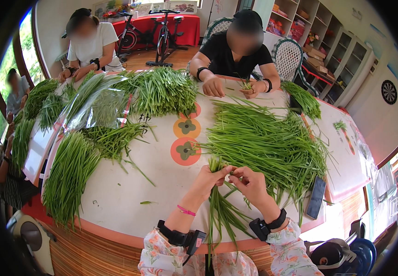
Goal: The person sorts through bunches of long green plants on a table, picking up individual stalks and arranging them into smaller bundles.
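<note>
My left hand (207,181) is wrapped round a small bunch of garlic chives (221,207). Its cut ends point away from me and the long green leaves hang toward the table's near edge. Close against it, my right hand (251,185) is pinched at the bunch's side; whatever lies between those fingertips is too small to make out. Just beyond and to the right spreads a large heap of garlic chives (268,138). Another pile (70,172) lies at the left, near the edge, with a looser scatter of stems (116,140) beside it.
A dark phone (316,198) lies on the white table (130,202) at the right. Clear plastic sheeting (104,108) covers part of the left piles. Across the table sit a person in black (236,55) and a person in white (91,43), both with hands at the greens.
</note>
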Tool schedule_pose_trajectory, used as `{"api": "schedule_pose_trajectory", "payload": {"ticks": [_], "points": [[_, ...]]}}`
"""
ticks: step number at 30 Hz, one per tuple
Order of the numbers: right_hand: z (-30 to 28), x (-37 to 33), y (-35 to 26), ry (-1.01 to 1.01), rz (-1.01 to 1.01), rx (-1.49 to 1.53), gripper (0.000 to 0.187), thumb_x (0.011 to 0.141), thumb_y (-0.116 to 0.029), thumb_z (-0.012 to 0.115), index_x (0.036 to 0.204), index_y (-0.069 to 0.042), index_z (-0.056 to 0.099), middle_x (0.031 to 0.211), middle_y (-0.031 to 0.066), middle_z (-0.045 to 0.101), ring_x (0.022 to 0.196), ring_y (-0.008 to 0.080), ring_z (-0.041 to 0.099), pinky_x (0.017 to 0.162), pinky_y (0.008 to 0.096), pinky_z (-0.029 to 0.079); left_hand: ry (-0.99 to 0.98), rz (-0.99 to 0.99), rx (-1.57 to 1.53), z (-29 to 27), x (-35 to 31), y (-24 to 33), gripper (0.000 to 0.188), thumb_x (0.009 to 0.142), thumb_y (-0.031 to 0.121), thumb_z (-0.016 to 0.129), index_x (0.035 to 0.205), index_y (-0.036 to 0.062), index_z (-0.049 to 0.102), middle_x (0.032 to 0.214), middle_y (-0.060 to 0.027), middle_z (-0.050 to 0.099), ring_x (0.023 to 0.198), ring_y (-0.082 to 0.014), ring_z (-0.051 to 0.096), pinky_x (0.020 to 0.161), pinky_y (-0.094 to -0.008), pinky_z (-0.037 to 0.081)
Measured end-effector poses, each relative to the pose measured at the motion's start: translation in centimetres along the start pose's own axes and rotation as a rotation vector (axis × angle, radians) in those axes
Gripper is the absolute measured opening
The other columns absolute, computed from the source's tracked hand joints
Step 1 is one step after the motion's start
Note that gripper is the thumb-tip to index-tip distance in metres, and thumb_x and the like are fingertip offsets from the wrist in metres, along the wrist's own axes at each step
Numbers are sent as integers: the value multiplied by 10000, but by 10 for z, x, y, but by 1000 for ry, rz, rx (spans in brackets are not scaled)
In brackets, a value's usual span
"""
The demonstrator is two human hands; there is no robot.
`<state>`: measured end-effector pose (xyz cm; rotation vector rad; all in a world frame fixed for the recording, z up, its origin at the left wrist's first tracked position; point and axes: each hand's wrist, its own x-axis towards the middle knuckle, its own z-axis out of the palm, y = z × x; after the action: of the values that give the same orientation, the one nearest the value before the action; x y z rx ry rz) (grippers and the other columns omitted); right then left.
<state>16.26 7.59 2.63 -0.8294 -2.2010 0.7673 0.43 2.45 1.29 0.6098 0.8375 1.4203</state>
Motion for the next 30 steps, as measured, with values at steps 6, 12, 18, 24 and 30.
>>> {"api": "schedule_pose_trajectory", "payload": {"ticks": [6,12,18,24,30], "points": [[-11,5,11,-131,170,-49,152,796,-174,684,843,-34,647,695,48,668,439,99,525,450,222,396,304,203,-350,-10,10,-4,211,902,244,574,832,45,569,717,-10,540,614,-98,496,532,-234,392],[-18,4,21,-112,128,-420,173,734,-256,705,808,-102,676,738,27,628,629,186,593,548,305,441,195,119,-583,-31,13,-6,208,919,279,541,834,93,504,663,42,420,573,-56,406,523,-206,373],[-16,1,25,-190,152,-448,167,726,-222,694,788,-73,653,746,44,601,663,207,604,579,319,450,272,107,-412,-29,11,-3,224,849,242,655,819,85,499,575,68,326,480,-39,299,452,-202,265],[-22,8,4,-166,233,-160,146,768,-185,667,808,-54,617,734,34,632,541,142,564,494,287,440,247,25,-311,-26,10,-4,189,836,200,666,796,93,515,578,85,321,469,-31,284,432,-193,232],[-22,6,2,-152,395,498,115,836,-110,635,849,-7,585,706,25,646,477,13,480,384,181,345,13,-267,-165,-15,5,2,256,824,269,685,796,63,534,563,90,306,460,-23,274,412,-193,214]]}}
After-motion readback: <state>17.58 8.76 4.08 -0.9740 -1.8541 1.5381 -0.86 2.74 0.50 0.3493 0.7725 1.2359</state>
